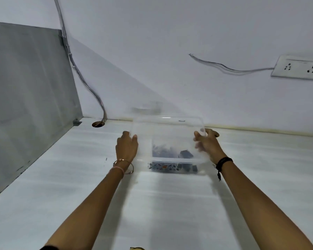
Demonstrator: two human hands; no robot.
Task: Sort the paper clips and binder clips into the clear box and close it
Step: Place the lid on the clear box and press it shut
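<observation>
A clear plastic box (170, 165) sits on the white table, with dark clips (172, 152) lying inside it and a patterned label on its front wall. Over the box is a clear lid (167, 130), blurred and tilted with its far edge raised. My left hand (126, 147) grips the lid's left edge. At the lid's right edge my right hand (205, 144) holds it, fingers partly seen through the plastic. Which clips are paper clips and which are binder clips I cannot tell.
A grey partition (29, 98) walls off the left side. A cable (83, 78) runs down the wall into a round hole (98, 124) in the table. A white wall socket (298, 67) is at the upper right. The white table (79, 177) spreads around the box.
</observation>
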